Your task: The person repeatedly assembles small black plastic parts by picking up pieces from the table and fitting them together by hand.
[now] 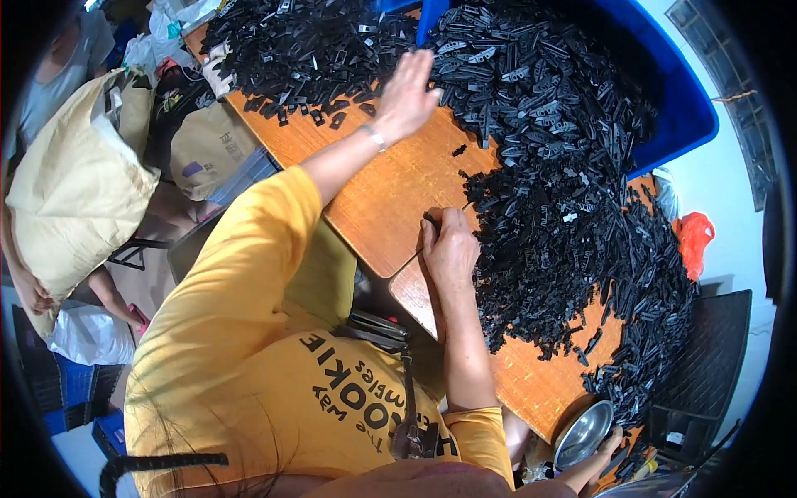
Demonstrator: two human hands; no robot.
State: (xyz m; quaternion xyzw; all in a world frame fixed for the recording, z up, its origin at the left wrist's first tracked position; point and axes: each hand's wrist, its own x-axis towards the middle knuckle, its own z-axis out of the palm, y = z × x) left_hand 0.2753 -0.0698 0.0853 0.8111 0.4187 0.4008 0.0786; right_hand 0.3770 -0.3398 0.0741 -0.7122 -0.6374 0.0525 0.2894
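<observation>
My left hand (pixel 408 95), with a band at the wrist, reaches to the near edge of the piles of black plastic parts. Its fingers are stretched out flat and it holds nothing that I can see. Closer to me, my right hand (pixel 452 245) is closed in a pinch on a small black plastic part (pixel 430 220) above the table's front edge; the fingers partly hide it. To the right of that hand lies a heap of tiny black pieces (pixel 540 249). Longer flat black parts (pixel 531 91) are heaped beyond, and black clips (pixel 307 58) lie at the far left.
A blue bin (pixel 693 124) lies tipped at the back right. A metal bowl (pixel 584 436) sits at the table's lower right, beside another person's hand (pixel 599 465). On the left another person handles a large beige sack (pixel 79 191). A red plastic bag (pixel 694 241) hangs at right.
</observation>
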